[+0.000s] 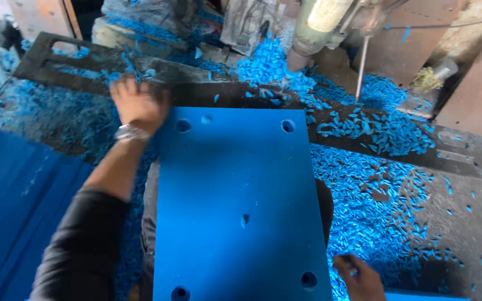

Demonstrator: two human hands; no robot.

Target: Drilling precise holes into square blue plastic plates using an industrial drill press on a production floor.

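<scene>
A large blue plastic slab (235,206) with several drilled holes lies on the machine table in front of me. My left hand (138,103), with a metal watch on the wrist, grips the slab's far left corner. At the bottom of the view my right hand (358,276) rests by the slab's near right edge, fingers curled against it. Above the slab's far edge hangs the drill column (313,30), with a thin rod (362,67) beside it.
Blue plastic shavings (375,206) cover the dark metal table right of the slab and pile up behind it. A dark slotted metal plate (85,64) lies at the far left. More blue sheets (12,195) are stacked at my left.
</scene>
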